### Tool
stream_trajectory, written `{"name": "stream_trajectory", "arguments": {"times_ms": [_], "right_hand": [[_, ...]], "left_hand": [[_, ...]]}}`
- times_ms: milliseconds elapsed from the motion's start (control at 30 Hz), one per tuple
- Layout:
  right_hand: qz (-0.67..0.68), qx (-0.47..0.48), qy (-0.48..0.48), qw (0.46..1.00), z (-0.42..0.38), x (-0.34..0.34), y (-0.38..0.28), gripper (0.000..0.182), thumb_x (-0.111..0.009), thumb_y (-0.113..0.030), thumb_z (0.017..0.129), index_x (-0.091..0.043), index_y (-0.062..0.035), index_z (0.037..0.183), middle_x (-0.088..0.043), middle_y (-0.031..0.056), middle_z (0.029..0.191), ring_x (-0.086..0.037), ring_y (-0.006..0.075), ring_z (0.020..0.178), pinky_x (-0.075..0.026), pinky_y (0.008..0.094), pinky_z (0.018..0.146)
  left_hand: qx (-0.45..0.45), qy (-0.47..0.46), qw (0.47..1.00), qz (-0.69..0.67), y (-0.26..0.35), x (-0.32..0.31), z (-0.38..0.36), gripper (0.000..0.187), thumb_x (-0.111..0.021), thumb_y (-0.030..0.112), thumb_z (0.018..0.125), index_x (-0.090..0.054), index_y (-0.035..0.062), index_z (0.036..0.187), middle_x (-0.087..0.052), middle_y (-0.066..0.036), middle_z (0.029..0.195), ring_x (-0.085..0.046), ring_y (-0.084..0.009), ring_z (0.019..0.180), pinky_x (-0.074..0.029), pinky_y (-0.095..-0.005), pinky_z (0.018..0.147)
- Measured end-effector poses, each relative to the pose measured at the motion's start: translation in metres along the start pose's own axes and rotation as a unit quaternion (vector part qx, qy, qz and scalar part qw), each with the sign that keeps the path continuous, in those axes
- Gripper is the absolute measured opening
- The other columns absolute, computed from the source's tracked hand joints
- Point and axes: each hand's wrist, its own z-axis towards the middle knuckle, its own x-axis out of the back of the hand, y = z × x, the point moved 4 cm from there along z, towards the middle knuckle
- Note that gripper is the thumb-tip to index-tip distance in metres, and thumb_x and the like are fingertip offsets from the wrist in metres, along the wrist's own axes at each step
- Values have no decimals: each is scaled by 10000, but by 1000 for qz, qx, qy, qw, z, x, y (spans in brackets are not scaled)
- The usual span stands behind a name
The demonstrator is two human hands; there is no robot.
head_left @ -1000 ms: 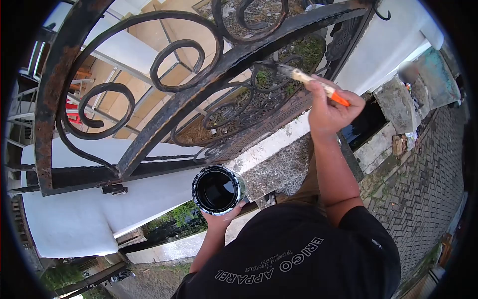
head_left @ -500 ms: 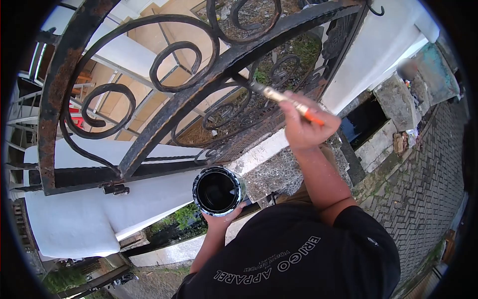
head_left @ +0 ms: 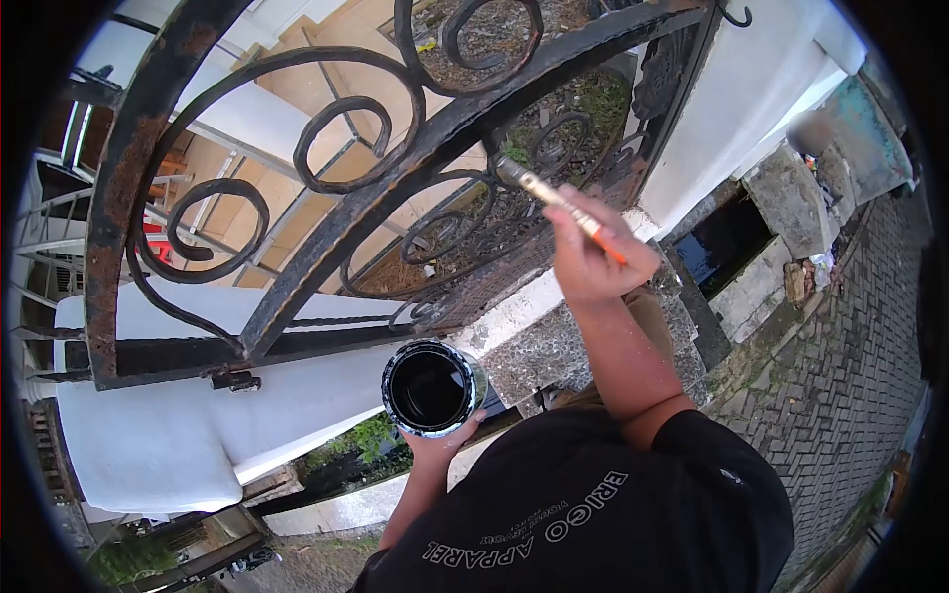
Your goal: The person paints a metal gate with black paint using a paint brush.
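Brush (head_left: 535, 186) beside edge of gate bar (head_left: 395, 183), can (head_left: 479, 383) well apart

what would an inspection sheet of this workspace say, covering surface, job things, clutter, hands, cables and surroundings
Surface: black scrollwork gate, rust on the frame bar at picture left
Job's things: open can with dark liquid inside; brush, bristles close to the gate, contact unclear
Clutter: litter beside concrete slabs at picture right
Hands: left hand holds the can; right hand grips the brush
Cables: nothing seen
Surroundings: white wall, paved path, what looks like dark water near the slabs
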Motion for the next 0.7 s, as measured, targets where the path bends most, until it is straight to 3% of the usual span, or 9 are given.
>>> {"name": "stream_trajectory", "arguments": {"times_ms": [67,167,300,400,633,700], "right_hand": [[89,-23,23,996,-11,-5,-3,614,-756,112,794,-289,-111,1125,-669,289,961,-730,329,878,-626,364,710],[118,-60,42,990,-10,-5,-8,590,-741,118,805,-286,-92,1118,-672,293,951,-730,311,874,-621,351,719],[105,-55,42,992,-6,-10,13,572,-734,110,816,-279,-84,1103,-671,297,948,-728,285,867,-613,328,730],[106,-86,111,984,0,0,39,553,-729,96,827,-267,-78,1078,-671,302,941,-721,254,874,-606,293,725],[87,-124,148,977,12,33,49,550,-710,121,823,-262,-79,1072,-655,287,950,-721,276,870,-620,320,729],[122,-100,117,981,5,30,42,540,-704,123,827,-266,-81,1068,-648,267,958,-722,292,899,-621,335,738]], "left_hand": [[2,6,1000,-9,1,0,0,1031,-956,292,604,-389,12,1418,-566,-130,1330,-582,-254,1214,-482,-407,1041],[19,16,999,-37,-1,-1,-1,1030,-961,286,596,-398,12,1413,-571,-130,1324,-588,-255,1206,-484,-406,1039],[29,3,999,-28,-4,-1,-2,1039,-965,277,588,-396,14,1416,-570,-133,1322,-586,-254,1209,-483,-409,1040],[23,7,999,-36,1,-4,1,1035,-959,276,594,-389,18,1419,-563,-138,1327,-584,-256,1215,-482,-414,1044],[1,-5,1000,-21,0,-11,8,1076,-950,294,604,-340,29,1451,-530,-143,1368,-555,-263,1253,-459,-421,1069],[5,-11,1000,-17,0,-13,9,1086,-952,295,597,-336,36,1453,-521,-154,1374,-531,-277,1286,-419,-416,1100]]}}
